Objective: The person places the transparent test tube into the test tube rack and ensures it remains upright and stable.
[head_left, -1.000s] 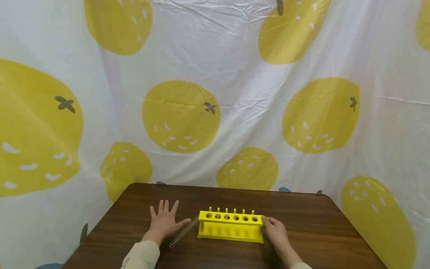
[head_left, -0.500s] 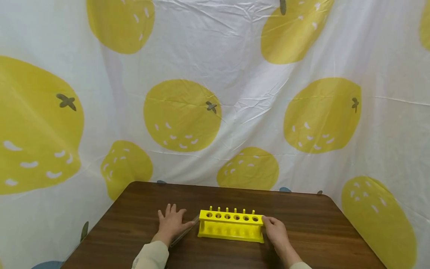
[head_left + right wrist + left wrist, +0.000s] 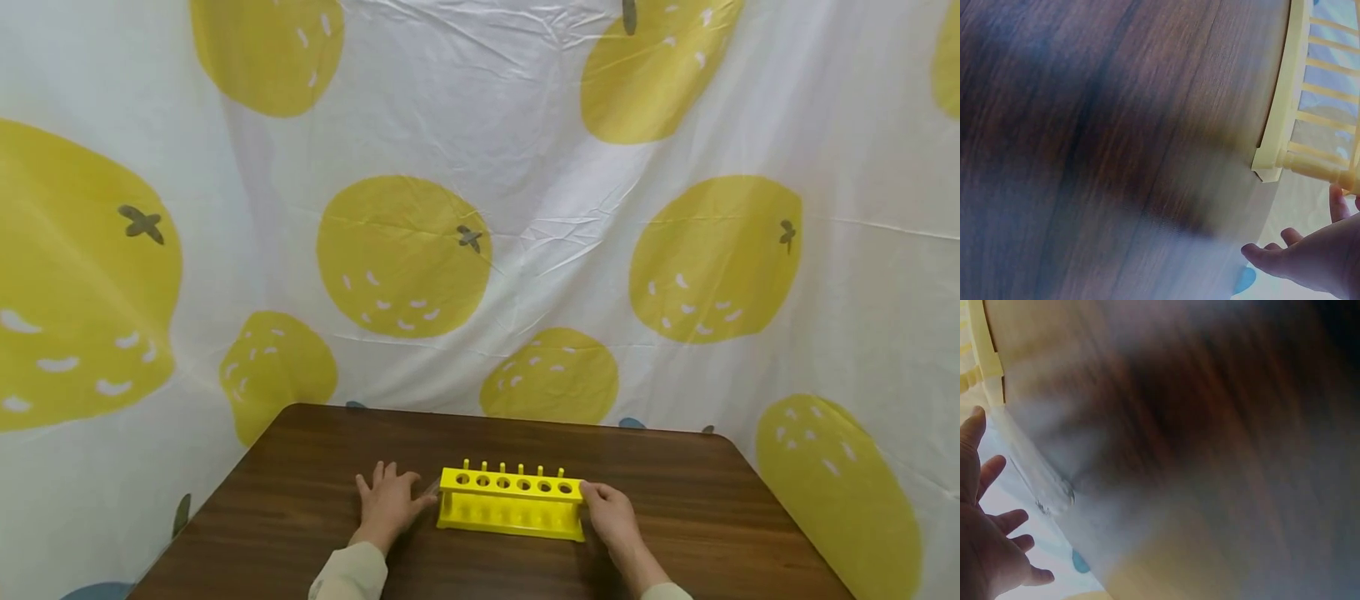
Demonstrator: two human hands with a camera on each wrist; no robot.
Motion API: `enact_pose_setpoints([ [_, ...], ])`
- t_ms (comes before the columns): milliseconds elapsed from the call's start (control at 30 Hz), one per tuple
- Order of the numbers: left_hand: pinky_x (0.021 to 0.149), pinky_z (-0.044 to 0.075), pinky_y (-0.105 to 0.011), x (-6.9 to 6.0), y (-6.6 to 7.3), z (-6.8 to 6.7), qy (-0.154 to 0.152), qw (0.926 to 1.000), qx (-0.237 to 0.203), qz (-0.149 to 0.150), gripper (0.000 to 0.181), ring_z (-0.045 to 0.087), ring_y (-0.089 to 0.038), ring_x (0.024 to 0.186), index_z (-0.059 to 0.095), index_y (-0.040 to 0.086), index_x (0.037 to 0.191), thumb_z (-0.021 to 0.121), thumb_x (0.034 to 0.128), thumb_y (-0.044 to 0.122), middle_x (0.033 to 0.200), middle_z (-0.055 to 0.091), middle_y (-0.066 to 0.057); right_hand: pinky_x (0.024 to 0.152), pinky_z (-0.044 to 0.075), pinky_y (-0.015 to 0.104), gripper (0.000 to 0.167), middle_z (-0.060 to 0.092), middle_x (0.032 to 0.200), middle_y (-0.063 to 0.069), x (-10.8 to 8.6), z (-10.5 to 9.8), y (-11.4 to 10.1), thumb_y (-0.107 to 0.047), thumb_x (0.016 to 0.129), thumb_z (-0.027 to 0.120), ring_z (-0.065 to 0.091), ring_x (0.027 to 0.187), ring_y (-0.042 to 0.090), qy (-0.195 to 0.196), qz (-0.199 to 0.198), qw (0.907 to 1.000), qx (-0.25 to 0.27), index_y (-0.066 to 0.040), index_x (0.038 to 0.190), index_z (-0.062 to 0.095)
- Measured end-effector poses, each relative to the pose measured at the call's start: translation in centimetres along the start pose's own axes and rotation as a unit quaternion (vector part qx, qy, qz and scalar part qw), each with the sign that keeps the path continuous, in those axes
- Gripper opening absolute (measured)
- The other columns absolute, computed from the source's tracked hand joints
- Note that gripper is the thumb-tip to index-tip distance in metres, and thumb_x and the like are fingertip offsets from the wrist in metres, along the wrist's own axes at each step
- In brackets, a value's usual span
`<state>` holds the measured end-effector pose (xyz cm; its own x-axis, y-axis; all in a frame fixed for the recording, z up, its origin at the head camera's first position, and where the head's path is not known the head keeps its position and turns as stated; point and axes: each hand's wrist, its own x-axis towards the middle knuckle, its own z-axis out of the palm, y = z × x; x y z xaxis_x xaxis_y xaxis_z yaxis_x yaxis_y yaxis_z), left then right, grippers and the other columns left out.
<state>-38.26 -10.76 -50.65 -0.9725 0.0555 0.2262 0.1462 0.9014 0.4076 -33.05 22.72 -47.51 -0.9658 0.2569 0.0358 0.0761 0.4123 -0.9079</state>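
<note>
In the head view, the yellow rack is stood upright at six o'clock on the table. No tube is seen in its holes, so little is judged done: the clear tube, mostly hidden, is left outside at the rack's nine o'clock. At three o'clock, the rack's top end is pinched by the right hand; at nine, the left hand is spread wide, nothing gripped.

In the left wrist view, the tube is shown lying near nine o'clock; thumb contact cannot be told.

In the right wrist view, the rack's end is met by fingertips towards four o'clock.
</note>
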Motion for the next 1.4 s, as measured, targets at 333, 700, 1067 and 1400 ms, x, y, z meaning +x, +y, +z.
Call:
enact_pose_setpoints([
  [333, 0.104, 0.013, -0.078, -0.34, 0.78, 0.20, 0.018, 0.9997, 0.015, -0.002, 0.040, 0.034, -0.053, 0.135, 0.074, 0.012, 0.108, 0.077, 0.0841, 0.045, 0.130, 0.054, -0.027, 0.101, 0.039, 0.061, 0.053, 0.052, 0.133, 0.033, -0.06, 0.02, -0.11, -0.034, 0.106, 0.046, 0.048, 0.123, 0.050, -0.001, 0.009, 1.0000, 0.002, 0.013, 0.125, 0.058],
  [700, 0.103, 0.012, -0.078, -0.56, 0.62, 0.09, -0.002, 0.9996, 0.027, -0.005, 0.030, 0.033, -0.055, 0.134, 0.076, 0.015, 0.098, 0.077, 0.0848, 0.042, 0.129, 0.055, -0.027, 0.101, 0.039, 0.061, 0.053, 0.052, 0.133, 0.033, -0.10, -0.11, -0.07, -0.034, 0.106, 0.046, 0.047, 0.123, 0.050, -0.003, 0.009, 1.0000, 0.001, 0.014, 0.125, 0.058],
  [1067, 0.104, 0.012, -0.078, -0.34, 0.67, 0.46, 0.015, 0.9988, 0.046, -0.007, 0.022, 0.038, -0.053, 0.132, 0.075, 0.015, 0.087, 0.078, 0.0842, 0.037, 0.121, 0.060, -0.024, 0.100, 0.041, 0.059, 0.049, 0.055, 0.129, 0.032, -0.14, -0.13, -0.08, -0.031, 0.105, 0.047, 0.051, 0.119, 0.047, 0.001, 0.003, 1.0000, 0.005, 0.013, 0.123, 0.060],
  [1400, 0.103, 0.015, -0.078, -0.23, 0.47, -0.05, 0.035, 0.9979, 0.053, -0.013, 0.020, 0.043, -0.050, 0.127, 0.073, 0.014, 0.079, 0.079, 0.0846, 0.033, 0.113, 0.061, -0.022, 0.101, 0.039, 0.060, 0.052, 0.054, 0.131, 0.032, -0.21, -0.16, -0.09, -0.033, 0.106, 0.047, 0.049, 0.122, 0.049, -0.002, 0.003, 1.0000, 0.003, 0.013, 0.124, 0.059],
])
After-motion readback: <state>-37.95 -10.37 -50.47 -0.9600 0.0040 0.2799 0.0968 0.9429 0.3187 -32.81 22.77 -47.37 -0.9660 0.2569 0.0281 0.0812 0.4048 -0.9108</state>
